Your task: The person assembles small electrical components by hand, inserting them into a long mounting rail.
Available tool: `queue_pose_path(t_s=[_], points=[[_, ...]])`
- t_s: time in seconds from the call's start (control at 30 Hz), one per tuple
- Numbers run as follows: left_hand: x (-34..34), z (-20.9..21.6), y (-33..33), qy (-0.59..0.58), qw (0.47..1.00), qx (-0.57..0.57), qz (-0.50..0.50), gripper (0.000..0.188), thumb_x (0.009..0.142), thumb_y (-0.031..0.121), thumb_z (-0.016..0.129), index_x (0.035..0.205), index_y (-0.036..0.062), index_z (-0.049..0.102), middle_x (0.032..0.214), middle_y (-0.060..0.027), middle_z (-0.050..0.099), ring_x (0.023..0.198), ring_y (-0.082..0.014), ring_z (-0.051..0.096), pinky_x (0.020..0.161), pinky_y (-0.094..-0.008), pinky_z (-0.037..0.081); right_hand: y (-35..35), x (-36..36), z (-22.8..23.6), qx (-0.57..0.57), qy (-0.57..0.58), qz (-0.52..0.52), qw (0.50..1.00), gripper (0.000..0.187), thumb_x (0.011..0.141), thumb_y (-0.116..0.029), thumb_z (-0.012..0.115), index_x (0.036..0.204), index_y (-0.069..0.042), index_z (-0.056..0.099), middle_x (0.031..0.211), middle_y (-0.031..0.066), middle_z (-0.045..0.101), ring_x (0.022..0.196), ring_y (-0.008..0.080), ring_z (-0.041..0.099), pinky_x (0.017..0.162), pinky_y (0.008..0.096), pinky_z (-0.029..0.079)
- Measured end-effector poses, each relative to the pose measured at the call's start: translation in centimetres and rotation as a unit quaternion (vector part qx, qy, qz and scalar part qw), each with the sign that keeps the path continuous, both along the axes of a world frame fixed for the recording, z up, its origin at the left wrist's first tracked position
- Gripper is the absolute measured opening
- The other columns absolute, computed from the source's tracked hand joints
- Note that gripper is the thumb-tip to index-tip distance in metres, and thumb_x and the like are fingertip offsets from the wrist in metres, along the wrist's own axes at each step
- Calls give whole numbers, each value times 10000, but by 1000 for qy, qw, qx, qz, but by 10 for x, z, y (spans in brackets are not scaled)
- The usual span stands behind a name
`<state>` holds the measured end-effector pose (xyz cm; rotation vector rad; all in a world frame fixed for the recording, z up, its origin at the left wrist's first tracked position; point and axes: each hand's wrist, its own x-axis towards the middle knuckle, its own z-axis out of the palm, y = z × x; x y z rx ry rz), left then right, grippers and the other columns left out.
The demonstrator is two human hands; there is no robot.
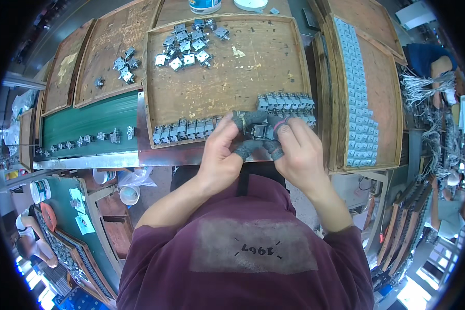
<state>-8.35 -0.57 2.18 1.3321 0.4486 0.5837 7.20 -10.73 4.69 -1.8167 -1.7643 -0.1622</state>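
Observation:
Between the fingertips of both hands is a small box-shaped metal part point(262, 132), held over the near edge of a wooden tray point(232, 85). My left hand point(223, 147) pinches it from the left, and my right hand point(298, 148) from the right. Dark grey coverings wrap several fingertips and hide part of the piece. Left of my left hand, similar metal parts point(185, 130) stand in a row along the tray's near edge. More rows of metal parts point(285, 101) lie just beyond my right hand. A loose heap of metal parts point(187, 45) occupies the tray's far left.
On the left, a green conveyor belt point(90, 124) carries spaced metal parts point(115, 135). Beyond it lies a wooden board with a few parts point(125, 67). At right, another wooden tray point(386, 113) holds packed rows. A tub point(205, 6) stands at the back. Other people work on both sides.

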Motion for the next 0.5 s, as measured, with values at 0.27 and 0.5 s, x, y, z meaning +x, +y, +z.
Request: queue_pose_path(t_s=[0.27,0.5], points=[[15,-25,-2,100,899,413,103,713,737,12,733,1398,-4,466,1300,-170,525,1139,-357,551,938,-414,499,-2,-11,-17,-11,78,-47,996,358,722,-66,767,1033,45,627,941,173,620,789,341,627,678,404,521],[20,-20,12,0,932,362,-12,810,665,139,832,1395,-8,513,1091,-140,657,947,-278,664,835,-345,521,-4,18,-18,-215,405,19,889,515,729,-368,833,1000,22,634,852,156,644,706,250,614,660,340,495]])
